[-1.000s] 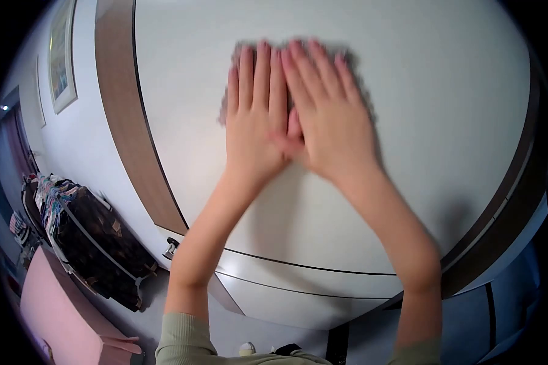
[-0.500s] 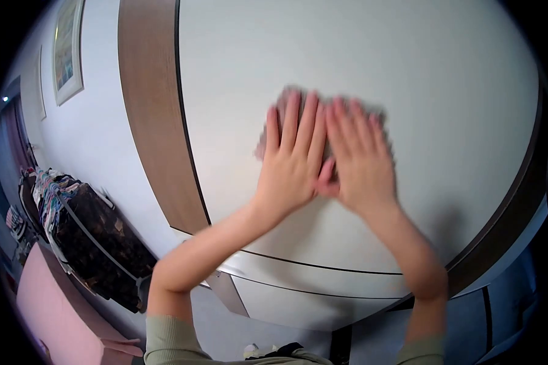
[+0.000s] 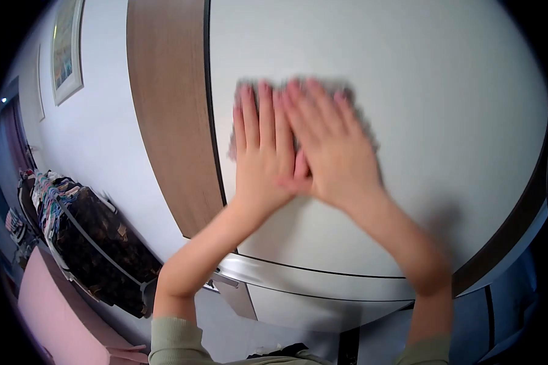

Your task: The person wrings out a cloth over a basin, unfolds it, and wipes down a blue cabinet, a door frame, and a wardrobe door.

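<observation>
Both hands lie flat, side by side, over a greyish fuzzy-edged cloth (image 3: 346, 86) on a large white panel (image 3: 444, 121). My left hand (image 3: 263, 146) has its fingers stretched upward, pressing the cloth's left part. My right hand (image 3: 338, 143) covers the right part, its fingers extended and leaning left. The thumbs meet or overlap between the palms. Only the cloth's edges show past the fingertips and sides; the rest is hidden under the hands.
A brown wooden strip (image 3: 170, 115) borders the panel on the left. Beyond it are a framed picture (image 3: 67, 52), a rack of hanging clothes (image 3: 97, 243) and a pink covered piece (image 3: 61, 310). A dark curved edge (image 3: 499, 243) runs at the right.
Between a second and half a second ago, both hands and the cloth shifted down and right in view; since then they have moved left. The view has also shifted, with the brown strip appearing farther right.
</observation>
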A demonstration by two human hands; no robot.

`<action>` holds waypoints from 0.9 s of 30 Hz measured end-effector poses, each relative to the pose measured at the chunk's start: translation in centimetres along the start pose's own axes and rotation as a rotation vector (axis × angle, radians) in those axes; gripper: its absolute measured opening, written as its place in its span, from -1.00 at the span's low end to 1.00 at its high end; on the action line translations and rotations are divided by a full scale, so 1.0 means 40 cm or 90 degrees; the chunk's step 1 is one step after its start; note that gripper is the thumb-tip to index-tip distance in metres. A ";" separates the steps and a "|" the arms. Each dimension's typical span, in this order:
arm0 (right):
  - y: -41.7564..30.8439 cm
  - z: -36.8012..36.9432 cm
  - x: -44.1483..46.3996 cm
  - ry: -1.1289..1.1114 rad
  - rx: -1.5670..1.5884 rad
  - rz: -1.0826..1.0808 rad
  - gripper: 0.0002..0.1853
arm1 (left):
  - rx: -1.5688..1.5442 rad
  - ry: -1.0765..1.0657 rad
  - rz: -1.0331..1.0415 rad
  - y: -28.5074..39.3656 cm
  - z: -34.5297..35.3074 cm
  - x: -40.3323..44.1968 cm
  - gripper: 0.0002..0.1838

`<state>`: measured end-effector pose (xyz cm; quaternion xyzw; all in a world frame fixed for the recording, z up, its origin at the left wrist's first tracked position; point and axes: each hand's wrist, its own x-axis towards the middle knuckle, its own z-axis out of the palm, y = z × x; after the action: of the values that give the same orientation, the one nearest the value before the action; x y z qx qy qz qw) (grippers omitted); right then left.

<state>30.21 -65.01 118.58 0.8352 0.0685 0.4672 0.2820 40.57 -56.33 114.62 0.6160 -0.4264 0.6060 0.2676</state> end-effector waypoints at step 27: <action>-0.174 0.101 0.223 0.026 0.016 -0.023 -0.13 | 0.008 0.009 -0.035 -0.283 -0.050 -0.038 -0.28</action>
<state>39.50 -57.51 119.86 0.8278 0.0949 0.4780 0.2781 49.29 -48.74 115.51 0.6248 -0.4037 0.6052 0.2836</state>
